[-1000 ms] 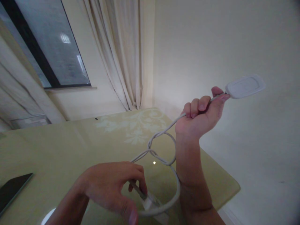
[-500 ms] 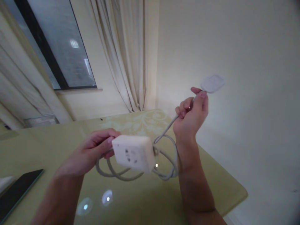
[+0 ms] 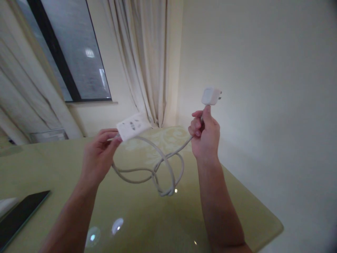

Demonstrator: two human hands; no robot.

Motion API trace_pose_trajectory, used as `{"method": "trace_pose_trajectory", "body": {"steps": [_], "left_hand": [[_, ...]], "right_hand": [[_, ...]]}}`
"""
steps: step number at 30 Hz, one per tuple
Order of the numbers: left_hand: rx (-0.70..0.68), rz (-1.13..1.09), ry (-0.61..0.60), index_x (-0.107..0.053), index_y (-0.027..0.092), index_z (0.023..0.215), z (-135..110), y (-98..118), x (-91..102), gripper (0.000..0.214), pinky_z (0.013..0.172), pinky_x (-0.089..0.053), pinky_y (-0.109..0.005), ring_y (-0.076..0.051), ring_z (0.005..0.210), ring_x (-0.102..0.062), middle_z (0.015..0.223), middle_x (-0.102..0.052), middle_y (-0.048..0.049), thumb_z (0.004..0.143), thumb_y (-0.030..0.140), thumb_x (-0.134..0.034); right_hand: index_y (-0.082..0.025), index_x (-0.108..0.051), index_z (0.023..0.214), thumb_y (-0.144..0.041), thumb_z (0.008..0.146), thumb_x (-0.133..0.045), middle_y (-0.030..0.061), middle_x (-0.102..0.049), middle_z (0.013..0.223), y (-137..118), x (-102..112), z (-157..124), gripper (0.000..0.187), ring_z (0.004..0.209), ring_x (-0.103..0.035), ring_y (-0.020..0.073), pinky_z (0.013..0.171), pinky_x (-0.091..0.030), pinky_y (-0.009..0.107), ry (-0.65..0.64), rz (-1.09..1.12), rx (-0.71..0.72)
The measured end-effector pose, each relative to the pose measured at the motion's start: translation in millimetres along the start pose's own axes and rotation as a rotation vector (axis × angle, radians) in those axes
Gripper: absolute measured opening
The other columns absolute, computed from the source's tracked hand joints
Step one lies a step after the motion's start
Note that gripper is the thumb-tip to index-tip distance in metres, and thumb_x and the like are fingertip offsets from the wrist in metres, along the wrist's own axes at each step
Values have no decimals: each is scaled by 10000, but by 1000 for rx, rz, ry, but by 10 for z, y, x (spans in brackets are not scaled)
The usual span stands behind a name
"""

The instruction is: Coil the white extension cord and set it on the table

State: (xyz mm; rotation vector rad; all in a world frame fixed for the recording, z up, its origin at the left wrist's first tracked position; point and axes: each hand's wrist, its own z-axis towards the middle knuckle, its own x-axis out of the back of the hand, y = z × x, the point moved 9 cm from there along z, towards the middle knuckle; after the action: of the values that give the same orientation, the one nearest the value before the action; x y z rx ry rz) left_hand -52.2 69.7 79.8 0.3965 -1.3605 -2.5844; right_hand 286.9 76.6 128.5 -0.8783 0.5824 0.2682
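Observation:
Pinched by one end in my left hand (image 3: 101,151) is a white extension socket (image 3: 133,125), held tilted above the table with its socket holes showing. My right hand (image 3: 205,131) is closed around the grey cord just below a white plug (image 3: 210,96), whose metal prongs point right. Between my hands the grey cord (image 3: 173,175) hangs in loose, crossing loops over the tabletop. Part of the cord passes behind the fingers of my left hand.
The glossy greenish table (image 3: 147,218) reflects lights. A dark flat panel (image 3: 23,216) lies at its left edge beside a white object (image 3: 7,205). Curtains (image 3: 147,59) and a window (image 3: 71,49) stand behind; a pale wall (image 3: 263,88) rises on the right.
The extension socket has swung up and left, turning in my left hand. My right hand has shifted left, and the plug now shows upright with its prongs visible. The cord loops have opened out.

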Motion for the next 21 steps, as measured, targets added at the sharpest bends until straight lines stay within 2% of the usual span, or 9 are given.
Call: {"method": "trace_pose_trajectory", "body": {"steps": [2,3,4,6,8,10,12,17,21], "left_hand": [[72,-155,253,-689,175,762,79,-168,379,290,729,-544,-153,-104,797,-671,757,-683,20,1027,87,-608],[157,-282,320,-633,188,762,107,-312,526,354,681,-550,-176,-98,683,-642,662,-628,40,1089,134,-508],[269,-396,320,-580,193,748,134,-474,613,395,590,-517,-176,-85,549,-562,565,-534,60,1122,190,-452],[419,-492,319,-415,181,665,161,-715,800,489,408,-314,-143,-48,370,-299,447,-308,73,1149,194,-346],[556,-456,347,-261,180,634,136,-914,965,507,380,-270,-165,-59,342,-238,411,-231,51,1138,127,-234],[560,-420,353,-253,189,641,149,-961,1023,490,363,-237,-183,-66,334,-217,407,-210,46,1126,121,-232],[516,-427,302,-360,202,665,183,-898,912,463,354,-212,-194,-66,339,-214,431,-233,60,1121,154,-301],[412,-415,144,-662,143,876,155,-603,350,390,340,-156,-188,-59,376,-163,526,-296,86,1099,243,-358],[350,-185,-102,-725,116,898,-27,-532,-146,343,396,-157,-191,-58,440,-196,583,-294,90,969,437,-625]], "right_hand": [[-204,-567,734,-670,947,-690,-126,-298,523,-48,51,1,527,389,-201,47,372,-156,223,42,68,-4],[-208,-540,731,-672,952,-683,-129,-287,530,-84,85,2,533,390,-190,48,369,-152,222,66,98,5],[-211,-516,728,-673,958,-675,-130,-276,534,-126,125,3,540,392,-179,48,369,-150,220,92,123,25],[-215,-477,722,-677,967,-659,-133,-260,534,-201,205,4,553,396,-165,51,371,-151,216,145,150,77],[-218,-460,722,-692,967,-647,-133,-259,531,-223,244,6,565,398,-166,52,373,-155,215,172,146,108],[-219,-464,725,-714,955,-644,-132,-265,529,-192,226,8,574,397,-176,51,374,-151,215,165,121,113],[-216,-490,728,-732,935,-656,-131,-275,526,-138,166,2,581,398,-185,49,375,-139,216,131,79,110],[-201,-592,741,-745,895,-695,-123,-291,514,7,-29,-56,575,406,-184,46,381,-133,225,5,-16,78],[-204,-624,751,-736,889,-706,-120,-272,518,82,-88,-97,556,414,-173,51,386,-127,234,-14,-2,70]]}}
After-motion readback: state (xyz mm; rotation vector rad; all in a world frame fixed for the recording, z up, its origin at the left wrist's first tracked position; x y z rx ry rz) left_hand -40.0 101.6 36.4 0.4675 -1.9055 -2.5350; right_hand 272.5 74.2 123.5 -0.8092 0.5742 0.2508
